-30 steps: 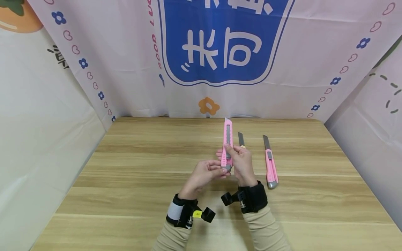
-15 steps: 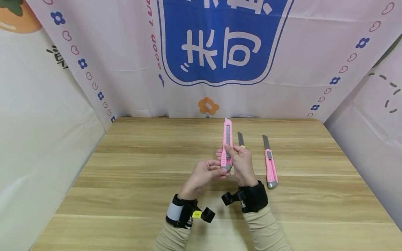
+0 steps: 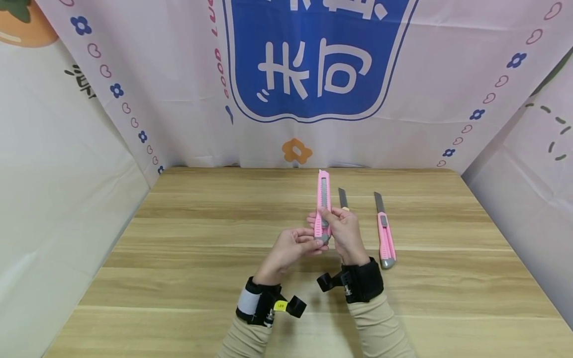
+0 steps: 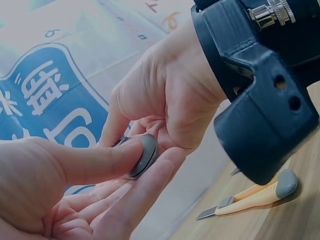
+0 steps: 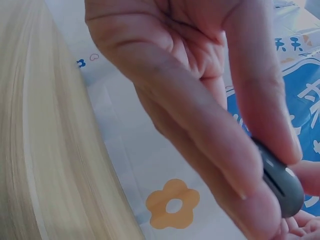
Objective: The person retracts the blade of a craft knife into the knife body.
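A pink utility knife (image 3: 323,199) with a grey end cap is held upright above the table in the head view. My left hand (image 3: 291,248) pinches its grey lower end between thumb and fingers. The right hand (image 3: 344,233) grips the middle of the handle, its thumb (image 3: 328,215) on the front by the slider. Only a tiny tip of blade shows at the top. In the left wrist view, the grey end cap (image 4: 145,156) sits under the left thumb. Fingers hide most of the handle in both wrist views.
On the wooden table (image 3: 179,258), a second pink utility knife (image 3: 386,238) lies to the right, blade out. A yellow utility knife (image 4: 257,197), also with its blade out, lies behind the right hand, mostly hidden in the head view. A printed cloth (image 3: 192,124) hangs behind the table.
The held knife's blade tip has drawn back into the handle, and the right thumb has slid slightly down. Otherwise the hands and the other knives look the same.
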`<state>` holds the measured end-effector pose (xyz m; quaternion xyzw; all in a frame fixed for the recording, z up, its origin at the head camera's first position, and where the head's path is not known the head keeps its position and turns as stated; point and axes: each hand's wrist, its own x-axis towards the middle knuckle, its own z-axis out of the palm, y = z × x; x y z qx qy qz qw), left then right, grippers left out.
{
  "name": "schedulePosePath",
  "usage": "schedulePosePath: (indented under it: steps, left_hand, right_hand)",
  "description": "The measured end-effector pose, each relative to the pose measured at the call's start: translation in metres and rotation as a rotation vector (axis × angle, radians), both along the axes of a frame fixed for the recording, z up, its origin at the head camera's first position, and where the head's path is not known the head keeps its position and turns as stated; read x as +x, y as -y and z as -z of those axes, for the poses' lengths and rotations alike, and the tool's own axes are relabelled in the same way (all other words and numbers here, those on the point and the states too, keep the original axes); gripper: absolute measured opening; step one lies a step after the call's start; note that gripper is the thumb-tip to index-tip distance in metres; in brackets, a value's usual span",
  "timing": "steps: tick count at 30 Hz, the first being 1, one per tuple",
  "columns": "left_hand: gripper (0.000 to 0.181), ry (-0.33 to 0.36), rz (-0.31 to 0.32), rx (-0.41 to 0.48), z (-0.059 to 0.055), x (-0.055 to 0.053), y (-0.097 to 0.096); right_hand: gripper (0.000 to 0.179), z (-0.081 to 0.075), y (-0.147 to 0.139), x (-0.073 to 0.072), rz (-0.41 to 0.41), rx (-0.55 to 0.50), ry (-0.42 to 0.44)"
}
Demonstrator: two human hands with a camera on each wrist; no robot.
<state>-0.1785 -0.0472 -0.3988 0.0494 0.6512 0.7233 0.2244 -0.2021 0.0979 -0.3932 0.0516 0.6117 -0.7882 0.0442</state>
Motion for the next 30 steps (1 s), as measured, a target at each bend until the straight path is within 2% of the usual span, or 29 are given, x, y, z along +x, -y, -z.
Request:
schedulePosePath:
  steps: [4, 13, 24, 30]
  left_hand:
    - [0.032, 0.002, 0.003, 0.007, -0.0002, -0.0005, -0.0001]
    - [0.030, 0.012, 0.005, 0.014, 0.0029, -0.0020, -0.0012]
    - [0.029, 0.021, -0.093, 0.018, 0.0015, -0.0011, -0.0022]
    - [0.029, 0.030, -0.089, 0.029, 0.0002, -0.0004, -0.0016]
  right_hand:
    - [0.033, -0.0003, -0.0014, -0.0010, 0.001, 0.023, 0.007]
    - [0.034, -0.0020, -0.0019, -0.0015, 0.035, -0.013, 0.002]
    - [0.039, 0.0015, 0.0042, -0.0017, 0.060, 0.005, 0.021]
    - [0.038, 0.0027, 0.0059, -0.0012, 0.077, -0.005, -0.024]
